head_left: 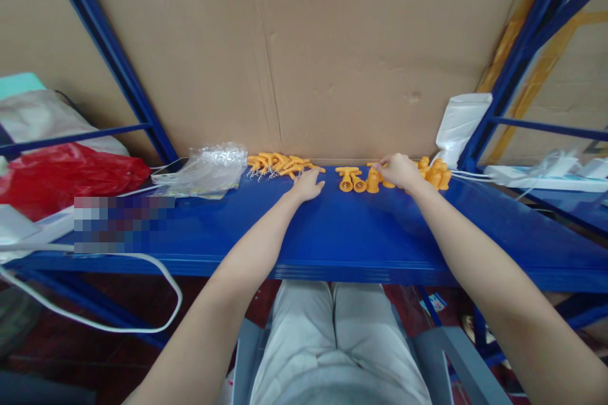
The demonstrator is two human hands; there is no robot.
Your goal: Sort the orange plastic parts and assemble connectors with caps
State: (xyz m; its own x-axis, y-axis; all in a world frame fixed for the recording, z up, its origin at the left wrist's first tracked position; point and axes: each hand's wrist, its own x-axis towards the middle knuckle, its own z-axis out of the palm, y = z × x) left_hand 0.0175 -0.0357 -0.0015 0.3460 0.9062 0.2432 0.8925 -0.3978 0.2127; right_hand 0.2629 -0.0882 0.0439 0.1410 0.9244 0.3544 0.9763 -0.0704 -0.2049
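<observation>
My left hand point(308, 185) rests at the right end of a pile of orange T-handled corkscrews point(280, 163) with bare metal spirals. Its fingertips touch a handle there and the thumb stands apart. Further right, my right hand point(397, 171) pinches the orange handle of a corkscrew point(372, 164) at an orange bell-shaped sleeve point(373, 182). Between the hands, two corkscrews lie with their handles at the back and bell-shaped sleeves point(346, 183) facing me. Several more orange sleeves point(437, 174) stand beyond my right wrist, partly hidden by it.
Clear plastic bags point(206, 168) lie left of the pile. A red bag point(80, 177) and a white cable point(175, 291) are at far left. Cardboard point(332, 57) walls the back of the blue shelf point(361, 240). A white pouch point(460, 123) and a power strip point(546, 177) sit right.
</observation>
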